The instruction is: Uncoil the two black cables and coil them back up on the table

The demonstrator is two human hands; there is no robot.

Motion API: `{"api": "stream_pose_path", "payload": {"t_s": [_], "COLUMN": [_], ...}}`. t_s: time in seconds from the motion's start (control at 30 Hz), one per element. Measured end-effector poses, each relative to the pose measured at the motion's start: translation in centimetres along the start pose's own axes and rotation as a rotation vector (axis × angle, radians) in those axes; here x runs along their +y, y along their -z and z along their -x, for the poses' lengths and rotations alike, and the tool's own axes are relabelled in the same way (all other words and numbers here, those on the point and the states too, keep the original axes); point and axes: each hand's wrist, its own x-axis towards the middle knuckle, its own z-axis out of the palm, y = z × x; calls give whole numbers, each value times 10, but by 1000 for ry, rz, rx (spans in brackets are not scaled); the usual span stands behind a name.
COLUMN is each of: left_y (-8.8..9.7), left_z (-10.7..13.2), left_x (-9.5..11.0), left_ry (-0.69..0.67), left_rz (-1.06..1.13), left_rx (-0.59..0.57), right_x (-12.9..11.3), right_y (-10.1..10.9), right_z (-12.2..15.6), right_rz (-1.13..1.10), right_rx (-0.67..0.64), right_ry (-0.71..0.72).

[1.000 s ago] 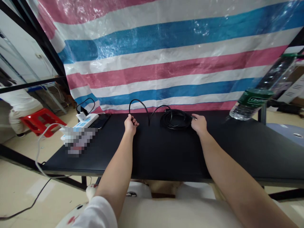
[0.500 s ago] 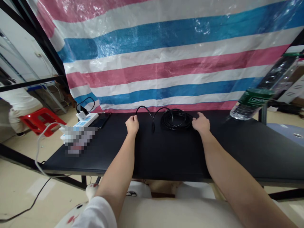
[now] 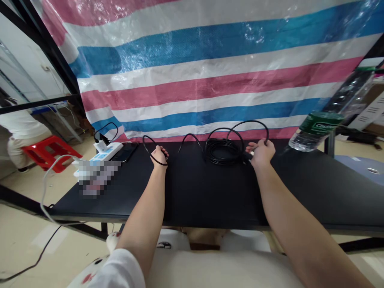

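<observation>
A black cable (image 3: 223,152) lies coiled in several loops on the black tabletop (image 3: 204,192), close to the striped sheet. My left hand (image 3: 159,155) is closed around one length of the cable, left of the coil, and a small loop bends up beside the wrist. At the coil's right side my right hand (image 3: 261,152) grips another part of the cable. From there a loop arches up over the hand and back to the coil. Between the left hand and the coil, a stretch of cable humps above the table.
A large water bottle (image 3: 315,130) with a green label stands at the right. To the left are a white power strip (image 3: 109,154) with plugs and a dark phone (image 3: 128,153). The striped sheet (image 3: 198,88) hangs behind. A person sits on a red stool (image 3: 49,152) beyond.
My left hand has moved left, drawing cable out from the coil. My right hand has shifted slightly right and lifted a loop of cable upward.
</observation>
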Motion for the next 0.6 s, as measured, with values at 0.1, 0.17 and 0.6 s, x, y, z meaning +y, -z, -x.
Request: {"api": "stream_pose_path", "payload": {"t_s": [0.1,0.17,0.6], "left_y": [3,5,-1], "left_z": [-5,-8,0], "left_x": [4,5,-2], "left_ry": [87,108,-55], "left_rz": [119,140,-12], "left_rx": [64,81,-10], "right_x": [1,5,-18], "right_y": [5,12,-4], "right_z": [-8,-15,23], "right_rz": [-211,-301,-129], "right_rx": [-51,-86,-53], "right_ry": [-91,-102,212]}}
